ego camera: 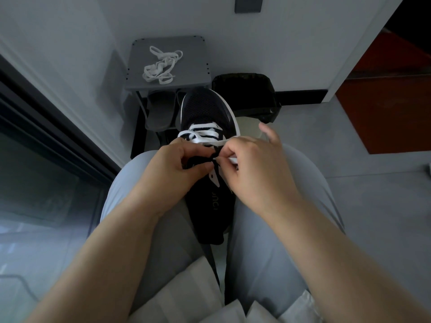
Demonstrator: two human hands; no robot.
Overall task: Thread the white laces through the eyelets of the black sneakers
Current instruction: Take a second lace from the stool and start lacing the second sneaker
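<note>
A black sneaker with a white sole edge lies between my knees, toe pointing away. A white lace crosses its front eyelets in several rows. My left hand grips the sneaker's left eyelet flap, thumb and fingers curled on it. My right hand pinches the white lace end against the right eyelet row, with the little finger lifted. A second white lace lies loose in a heap on the grey stool beyond the shoe.
Grey slippers sit under the stool. A black bin stands to its right against the white wall. A dark door frame runs along the left. My legs in light grey trousers flank the shoe.
</note>
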